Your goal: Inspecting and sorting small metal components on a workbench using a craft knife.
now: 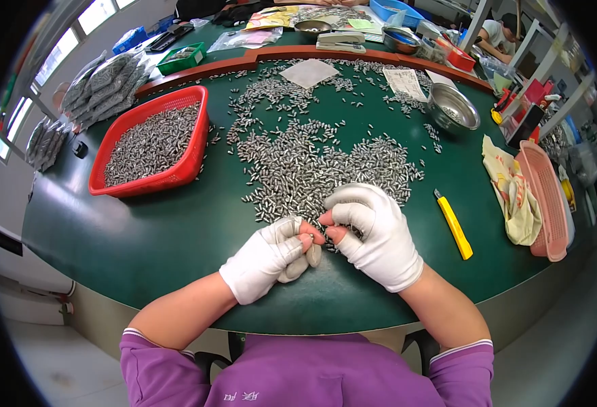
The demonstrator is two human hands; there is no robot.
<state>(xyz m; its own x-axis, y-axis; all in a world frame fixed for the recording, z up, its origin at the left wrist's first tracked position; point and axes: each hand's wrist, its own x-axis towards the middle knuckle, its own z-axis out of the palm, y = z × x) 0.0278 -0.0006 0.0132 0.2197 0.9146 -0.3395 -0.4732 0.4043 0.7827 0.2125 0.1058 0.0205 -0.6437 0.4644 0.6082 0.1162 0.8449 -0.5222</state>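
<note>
Both my hands wear white gloves with some fingertips bare, and they meet near the front edge of the green table. My left hand [271,254] pinches a small silver metal part [311,236] between thumb and forefinger; the fingers cover most of it. Close on its right, my right hand [374,234] curves inward, its bare thumb and forefinger tips slightly apart with nothing visible between them. Just beyond the hands spreads a heap of small silver metal parts [292,169], short and cylindrical. Some of them lie under and beside the right fingers.
A red plastic basket [202,129] full of the same parts stands at left. To the right lie a yellow utility knife [454,227], a steel bowl [453,108] and a pink basket [539,197] with a cloth. Filled bags [105,88] are piled far left. Another person [498,37] sits far right.
</note>
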